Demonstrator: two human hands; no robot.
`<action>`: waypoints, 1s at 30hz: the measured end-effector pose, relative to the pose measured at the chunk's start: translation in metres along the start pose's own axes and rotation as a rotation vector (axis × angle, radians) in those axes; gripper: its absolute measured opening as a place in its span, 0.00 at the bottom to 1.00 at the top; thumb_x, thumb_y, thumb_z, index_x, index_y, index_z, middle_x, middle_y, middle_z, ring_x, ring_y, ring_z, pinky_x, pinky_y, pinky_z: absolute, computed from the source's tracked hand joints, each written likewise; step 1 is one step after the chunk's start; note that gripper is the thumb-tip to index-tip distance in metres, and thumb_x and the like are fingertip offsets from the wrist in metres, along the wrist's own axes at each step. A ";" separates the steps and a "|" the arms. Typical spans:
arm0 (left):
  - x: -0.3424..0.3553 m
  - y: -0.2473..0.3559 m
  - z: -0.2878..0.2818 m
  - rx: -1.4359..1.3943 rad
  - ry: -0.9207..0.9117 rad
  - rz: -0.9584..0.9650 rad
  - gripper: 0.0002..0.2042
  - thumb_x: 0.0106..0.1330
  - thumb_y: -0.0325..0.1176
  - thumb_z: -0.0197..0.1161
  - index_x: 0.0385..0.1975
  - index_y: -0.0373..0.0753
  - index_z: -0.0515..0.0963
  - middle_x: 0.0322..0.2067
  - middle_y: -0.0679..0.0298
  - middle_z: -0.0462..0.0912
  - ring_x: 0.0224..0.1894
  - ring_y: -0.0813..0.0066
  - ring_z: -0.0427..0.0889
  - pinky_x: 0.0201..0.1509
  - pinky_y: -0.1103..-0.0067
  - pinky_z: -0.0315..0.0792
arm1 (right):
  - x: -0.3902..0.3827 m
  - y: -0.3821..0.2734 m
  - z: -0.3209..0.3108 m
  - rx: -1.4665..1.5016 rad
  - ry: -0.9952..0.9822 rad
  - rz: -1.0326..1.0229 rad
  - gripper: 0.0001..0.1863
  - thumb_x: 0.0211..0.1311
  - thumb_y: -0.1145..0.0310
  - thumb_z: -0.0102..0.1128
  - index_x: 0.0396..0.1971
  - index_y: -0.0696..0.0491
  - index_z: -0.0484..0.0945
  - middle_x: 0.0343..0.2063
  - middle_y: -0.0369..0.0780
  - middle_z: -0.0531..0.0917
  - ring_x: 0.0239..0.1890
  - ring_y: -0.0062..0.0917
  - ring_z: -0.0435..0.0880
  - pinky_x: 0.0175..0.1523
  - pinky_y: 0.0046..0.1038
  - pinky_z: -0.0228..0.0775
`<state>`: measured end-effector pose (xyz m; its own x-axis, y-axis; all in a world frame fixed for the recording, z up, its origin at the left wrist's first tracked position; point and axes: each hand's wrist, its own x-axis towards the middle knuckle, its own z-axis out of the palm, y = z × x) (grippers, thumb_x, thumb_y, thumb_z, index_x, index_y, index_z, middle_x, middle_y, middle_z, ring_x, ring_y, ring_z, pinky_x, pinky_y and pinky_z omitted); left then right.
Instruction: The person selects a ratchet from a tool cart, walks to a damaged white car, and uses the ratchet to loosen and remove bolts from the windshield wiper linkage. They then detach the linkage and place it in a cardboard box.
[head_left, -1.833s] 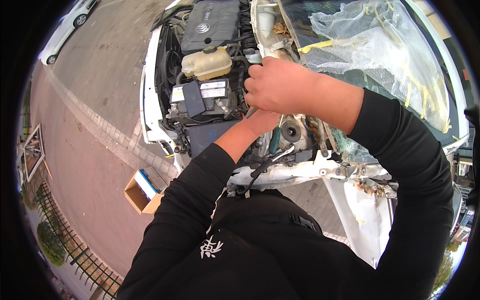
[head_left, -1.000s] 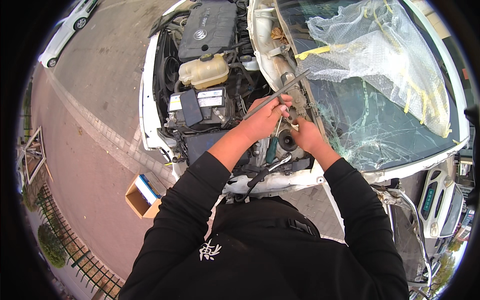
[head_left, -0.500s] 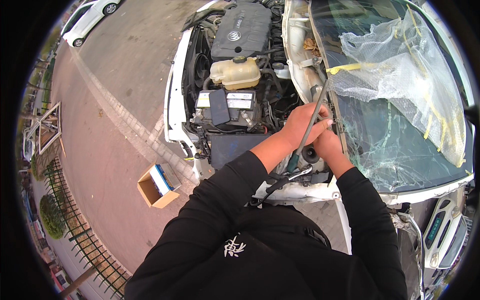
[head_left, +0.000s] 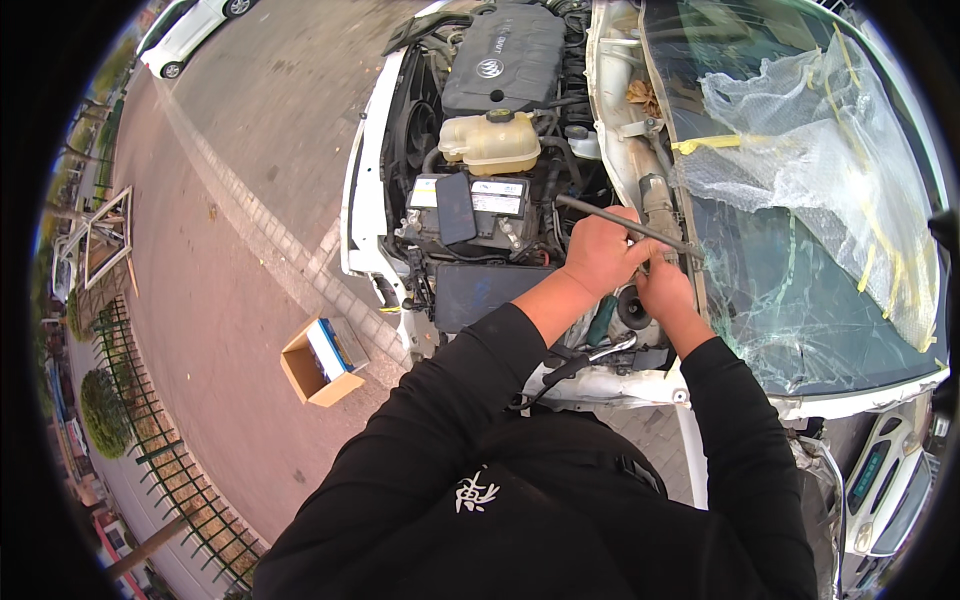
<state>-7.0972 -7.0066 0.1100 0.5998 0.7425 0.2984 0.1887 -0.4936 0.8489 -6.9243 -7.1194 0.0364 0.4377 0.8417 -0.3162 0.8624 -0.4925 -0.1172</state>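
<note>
A slim grey metal rod [head_left: 590,209] lies crosswise at the hands, its right end by the base of the cracked windshield. My left hand [head_left: 602,252] is closed at the rod, over the engine bay's near right corner. Beside it my right hand [head_left: 668,288] is closed too, its thumb and fingers meeting the left hand's fingers at the rod. The fingertips partly hide each other, and any smaller part between them does not show. Below the hands sit a dark green tool handle [head_left: 602,320] and a shiny ratchet wrench [head_left: 610,347] with a black grip.
A phone [head_left: 457,209] rests on the car battery [head_left: 490,238], near a yellowed coolant tank [head_left: 492,142]. Bubble wrap [head_left: 790,140] is taped over the cracked windshield [head_left: 770,330]. On the ground at left stands an open cardboard box [head_left: 335,386]. A green fence [head_left: 150,435] runs beyond it.
The rod has swung from steeply upright to nearly crosswise. Both hands stay close together at the same corner. The whole view has shifted slightly.
</note>
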 end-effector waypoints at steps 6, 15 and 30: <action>-0.002 0.005 0.006 -0.406 -0.181 -0.135 0.14 0.72 0.37 0.70 0.49 0.34 0.78 0.46 0.54 0.87 0.41 0.64 0.89 0.46 0.71 0.81 | 0.007 0.007 0.011 0.014 0.064 -0.072 0.20 0.75 0.56 0.63 0.58 0.53 0.78 0.42 0.52 0.92 0.47 0.51 0.92 0.53 0.52 0.84; -0.007 -0.004 -0.005 -0.530 -0.243 -0.096 0.17 0.84 0.25 0.54 0.68 0.31 0.77 0.50 0.57 0.88 0.42 0.73 0.88 0.53 0.74 0.83 | -0.001 -0.008 -0.003 0.059 0.034 0.022 0.17 0.77 0.54 0.62 0.53 0.51 0.77 0.42 0.52 0.91 0.46 0.52 0.92 0.53 0.54 0.84; -0.008 0.011 0.016 -0.331 0.152 0.101 0.13 0.72 0.37 0.74 0.43 0.36 0.78 0.31 0.60 0.82 0.35 0.58 0.85 0.42 0.67 0.79 | -0.001 -0.019 -0.012 -0.042 -0.088 0.066 0.21 0.77 0.51 0.57 0.47 0.54 0.90 0.45 0.53 0.92 0.50 0.50 0.92 0.56 0.49 0.85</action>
<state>-7.0873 -7.0255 0.1099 0.4760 0.7685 0.4275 -0.1414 -0.4129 0.8997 -6.9381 -7.1085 0.0499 0.4717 0.7838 -0.4039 0.8429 -0.5353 -0.0544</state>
